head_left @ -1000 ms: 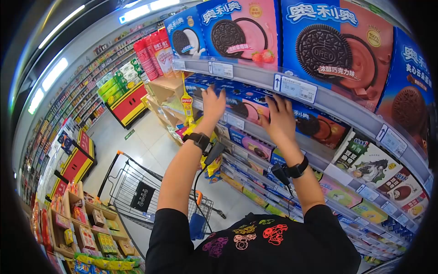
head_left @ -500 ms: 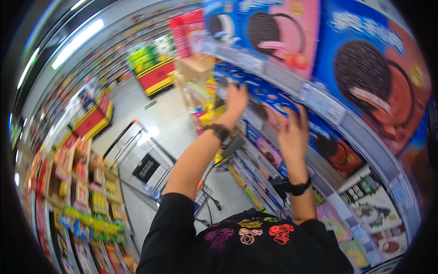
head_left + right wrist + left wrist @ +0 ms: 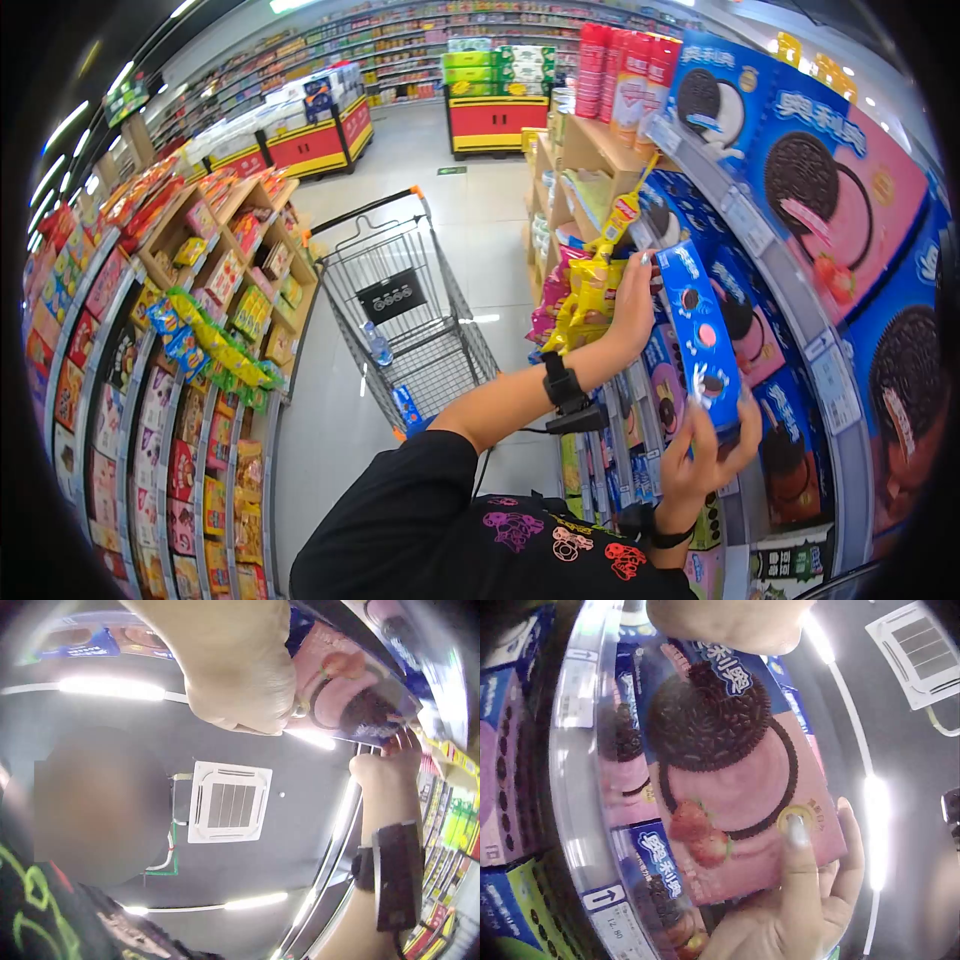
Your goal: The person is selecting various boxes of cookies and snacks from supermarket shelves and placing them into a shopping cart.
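Both my hands hold a blue and pink box of sandwich cookies [image 3: 700, 335] in front of the shelf, its narrow blue side facing up in the head view. My left hand [image 3: 636, 305] grips the far end. Around the near end, my right hand [image 3: 700, 455] has its fingers and thumb. The left wrist view shows the box's front [image 3: 727, 765], with a cookie, pink cream and strawberries, and the right thumb [image 3: 801, 877] pressed on a lower corner. More of the same brand's boxes [image 3: 735, 300] stand on the shelf right behind it.
A shopping cart [image 3: 420, 320] stands in the aisle to the left, a bottle [image 3: 377, 343] and a small blue pack [image 3: 406, 408] inside. Yellow snack bags [image 3: 595, 290] hang at the shelf end. A snack rack [image 3: 215, 400] lines the far left; price-tagged shelf edges [image 3: 835, 390] run along the right.
The hands were at the boxes on the shelf; now they hold one cookie box out in front of it. The view has swung left, bringing more of the aisle and cart into sight.
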